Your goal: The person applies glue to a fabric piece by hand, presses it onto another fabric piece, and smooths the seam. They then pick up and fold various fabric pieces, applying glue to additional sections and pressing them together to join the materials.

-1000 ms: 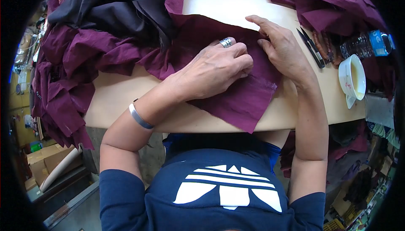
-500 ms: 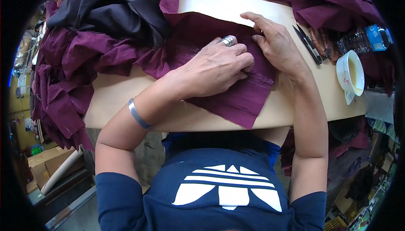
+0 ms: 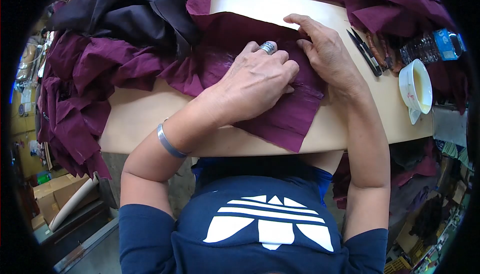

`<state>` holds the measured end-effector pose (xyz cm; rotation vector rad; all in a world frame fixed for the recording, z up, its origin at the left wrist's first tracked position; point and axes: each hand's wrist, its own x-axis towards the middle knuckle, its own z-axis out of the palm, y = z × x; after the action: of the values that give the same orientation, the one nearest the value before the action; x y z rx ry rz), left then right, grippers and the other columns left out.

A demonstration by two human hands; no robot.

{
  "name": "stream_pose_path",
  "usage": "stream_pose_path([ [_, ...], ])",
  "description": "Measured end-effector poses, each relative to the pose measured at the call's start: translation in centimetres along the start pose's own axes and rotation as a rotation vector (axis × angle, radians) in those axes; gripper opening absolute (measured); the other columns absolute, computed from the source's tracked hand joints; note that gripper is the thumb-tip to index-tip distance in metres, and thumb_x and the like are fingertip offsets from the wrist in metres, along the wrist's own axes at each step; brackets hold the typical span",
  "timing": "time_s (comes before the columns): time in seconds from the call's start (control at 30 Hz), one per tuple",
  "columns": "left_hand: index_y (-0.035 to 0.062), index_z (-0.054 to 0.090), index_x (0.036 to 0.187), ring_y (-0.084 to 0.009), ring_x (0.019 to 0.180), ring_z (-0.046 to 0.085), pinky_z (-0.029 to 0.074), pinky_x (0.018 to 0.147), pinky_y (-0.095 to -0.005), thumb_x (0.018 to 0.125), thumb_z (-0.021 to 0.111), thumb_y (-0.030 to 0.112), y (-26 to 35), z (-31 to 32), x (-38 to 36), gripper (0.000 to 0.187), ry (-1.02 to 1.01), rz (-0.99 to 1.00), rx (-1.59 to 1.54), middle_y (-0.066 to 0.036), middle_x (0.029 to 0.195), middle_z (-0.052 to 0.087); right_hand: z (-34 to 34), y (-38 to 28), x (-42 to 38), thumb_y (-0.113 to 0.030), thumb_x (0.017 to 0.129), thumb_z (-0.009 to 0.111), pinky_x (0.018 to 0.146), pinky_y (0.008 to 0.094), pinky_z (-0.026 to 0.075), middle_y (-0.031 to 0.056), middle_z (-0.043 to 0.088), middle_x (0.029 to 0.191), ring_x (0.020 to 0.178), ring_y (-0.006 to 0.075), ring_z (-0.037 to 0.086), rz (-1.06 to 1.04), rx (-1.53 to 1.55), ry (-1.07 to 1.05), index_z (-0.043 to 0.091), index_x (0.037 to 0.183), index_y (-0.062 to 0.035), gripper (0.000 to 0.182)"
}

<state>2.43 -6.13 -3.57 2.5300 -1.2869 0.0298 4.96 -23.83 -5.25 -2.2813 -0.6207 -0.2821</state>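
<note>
A maroon cloth (image 3: 280,126) lies across the front of the table, its lower corner near the table edge and pale smears on its surface. Over its middle rests my left hand (image 3: 262,76), with a wide silver ring and curled fingers; whatever lies under the fingertips is hidden. My right hand (image 3: 330,54) is at the cloth's upper right edge. Its index finger points out to the left, while the thumb and the other fingers close at the cloth's edge.
Heaped maroon fabric (image 3: 120,66) and black fabric (image 3: 135,11) cover the left side. More maroon fabric (image 3: 390,1) lies at the back right. Near my right forearm are black scissors (image 3: 367,56), a plastic bottle (image 3: 425,49) and a white bowl (image 3: 409,86) with pale yellowish contents.
My left hand has shifted slightly left and up over the cloth, and the left forearm and elbow have moved a little right. My right hand has hardly moved.
</note>
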Motion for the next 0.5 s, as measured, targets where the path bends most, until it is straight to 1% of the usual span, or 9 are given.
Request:
stream_pose_path([
  [0.07,0.0087,0.058,0.087,-0.0239,0.081,0.054,0.039,0.073,-0.0367,0.081,0.061,0.014,-1.0,0.0,0.0,0.009,-0.011,0.058,-0.103,-0.006,0.081,0.056,0.1,0.2,0.0,0.01,0.075,0.054,0.083,0.0375,0.048,0.018,0.061,0.105,0.094,0.0344,0.06,-0.009,-0.008,-0.006,0.053,0.112,-0.0013,0.038],
  [0.17,0.0101,0.06,0.092,-0.0232,0.081,0.053,0.039,0.074,-0.0371,0.08,0.06,0.013,-1.9,0.5,0.1,0.012,-0.042,0.079,-0.32,-0.006,0.082,0.054,0.1,0.2,0.1,0.01,0.075,0.054,0.083,0.0375,0.048,0.0176,0.061,0.104,0.093,0.0342,0.06,-0.014,-0.007,-0.026,0.054,0.112,-0.0012,0.038],
  [0.27,0.0104,0.061,0.094,-0.0224,0.082,0.053,0.038,0.076,-0.0374,0.082,0.059,0.011,-1.9,-0.3,0.0,0.012,-0.125,0.136,-0.273,-0.006,0.083,0.053,0.1,0.2,0.1,0.01,0.074,0.054,0.083,0.0376,0.048,0.0174,0.061,0.103,0.092,0.034,0.06,-0.032,-0.002,-0.027,0.054,0.111,-0.0009,0.038],
  [0.4,0.0126,0.062,0.095,-0.0213,0.083,0.052,0.038,0.075,-0.0362,0.084,0.056,0.01,-0.3,0.7,0.0,0.013,-0.01,0.109,-0.199,-0.006,0.084,0.051,0.1,0.3,0.1,0.009,0.075,0.054,0.082,0.0378,0.049,0.0171,0.061,0.101,0.089,0.0338,0.061,-0.03,-0.001,-0.01,0.054,0.11,-0.0012,0.037],
  [0.47,0.014,0.062,0.097,-0.0209,0.084,0.051,0.037,0.075,-0.0356,0.084,0.055,0.009,0.5,1.3,0.2,0.015,0.034,0.089,-0.173,-0.006,0.083,0.049,0.0,0.0,0.1,0.009,0.075,0.055,0.081,0.038,0.049,0.017,0.061,0.101,0.088,0.0333,0.061,0.022,0.011,-0.03,0.054,0.11,-0.0017,0.037],
  [0.5,0.0146,0.063,0.097,-0.0211,0.083,0.051,0.037,0.075,-0.0357,0.084,0.055,0.009,0.4,1.4,0.2,0.015,0.024,0.085,-0.189,-0.006,0.082,0.048,0.0,-0.1,0.1,0.009,0.075,0.055,0.081,0.0381,0.049,0.017,0.061,0.101,0.088,0.0331,0.061,0.047,0.016,-0.039,0.054,0.109,-0.0019,0.036],
])
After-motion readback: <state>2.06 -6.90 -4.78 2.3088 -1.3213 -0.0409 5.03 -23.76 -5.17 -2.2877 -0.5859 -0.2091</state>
